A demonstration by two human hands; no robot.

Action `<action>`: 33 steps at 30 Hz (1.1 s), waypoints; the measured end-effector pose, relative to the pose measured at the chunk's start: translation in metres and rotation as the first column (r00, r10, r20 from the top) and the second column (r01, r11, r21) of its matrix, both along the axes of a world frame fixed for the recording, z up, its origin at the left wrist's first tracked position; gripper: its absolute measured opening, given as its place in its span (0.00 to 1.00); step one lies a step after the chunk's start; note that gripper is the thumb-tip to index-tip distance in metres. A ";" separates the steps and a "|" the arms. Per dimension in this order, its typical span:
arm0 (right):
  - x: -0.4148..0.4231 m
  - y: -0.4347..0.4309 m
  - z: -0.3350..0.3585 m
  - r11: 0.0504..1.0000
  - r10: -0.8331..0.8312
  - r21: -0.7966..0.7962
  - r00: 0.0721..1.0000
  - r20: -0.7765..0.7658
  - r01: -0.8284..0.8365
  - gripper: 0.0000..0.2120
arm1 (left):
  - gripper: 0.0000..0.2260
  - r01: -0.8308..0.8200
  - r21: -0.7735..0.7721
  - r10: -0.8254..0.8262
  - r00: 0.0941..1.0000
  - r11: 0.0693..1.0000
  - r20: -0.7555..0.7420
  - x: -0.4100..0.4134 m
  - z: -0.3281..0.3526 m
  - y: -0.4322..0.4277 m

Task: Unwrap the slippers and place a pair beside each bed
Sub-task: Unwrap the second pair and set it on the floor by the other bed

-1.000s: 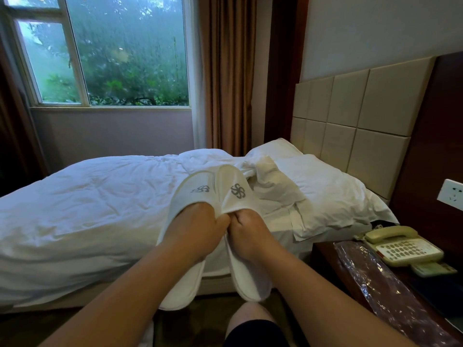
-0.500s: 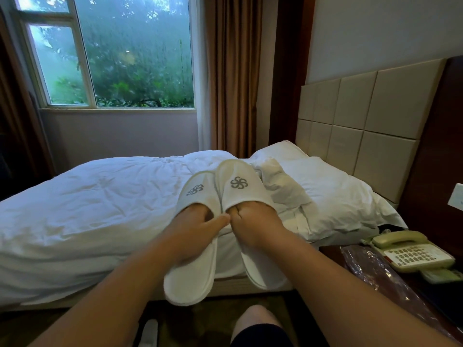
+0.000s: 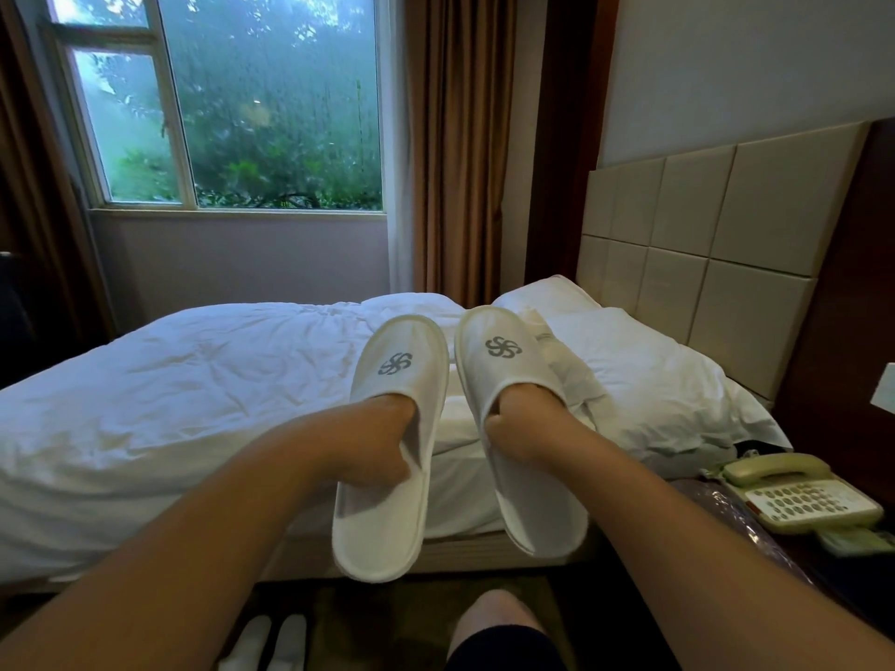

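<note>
I hold two white slippers with grey swirl logos in the air in front of the bed [image 3: 169,404]. My left hand [image 3: 373,443] has its fingers tucked into the left slipper [image 3: 387,477], thumb on the insole. My right hand [image 3: 523,423] is pushed into the toe of the right slipper [image 3: 513,380] the same way. The two slippers hang apart, heels down. Another white pair of slippers [image 3: 271,646] lies on the dark floor at the bottom edge, partly cut off.
A nightstand [image 3: 823,569] at the right carries a beige telephone [image 3: 799,491] and a crumpled clear plastic wrapper [image 3: 712,501]. White pillows [image 3: 644,380] lie against a padded headboard [image 3: 702,263]. My knee [image 3: 499,627] shows below. A window and brown curtains stand behind the bed.
The slippers were pressed together side by side; now my hands have drawn them apart and lifted them slightly. The view tilted so the pair on the floor shows.
</note>
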State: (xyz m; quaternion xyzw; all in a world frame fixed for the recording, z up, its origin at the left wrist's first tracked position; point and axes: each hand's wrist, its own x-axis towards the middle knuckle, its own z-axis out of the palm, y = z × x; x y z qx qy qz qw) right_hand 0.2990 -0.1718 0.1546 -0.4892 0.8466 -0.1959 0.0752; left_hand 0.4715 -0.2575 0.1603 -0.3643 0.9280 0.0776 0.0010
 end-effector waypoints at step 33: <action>0.017 -0.009 -0.005 0.996 0.057 0.064 0.998 0.023 -0.059 0.16 | 0.19 -0.100 -0.095 0.049 0.898 0.990 -0.436 -0.013 -0.009 0.021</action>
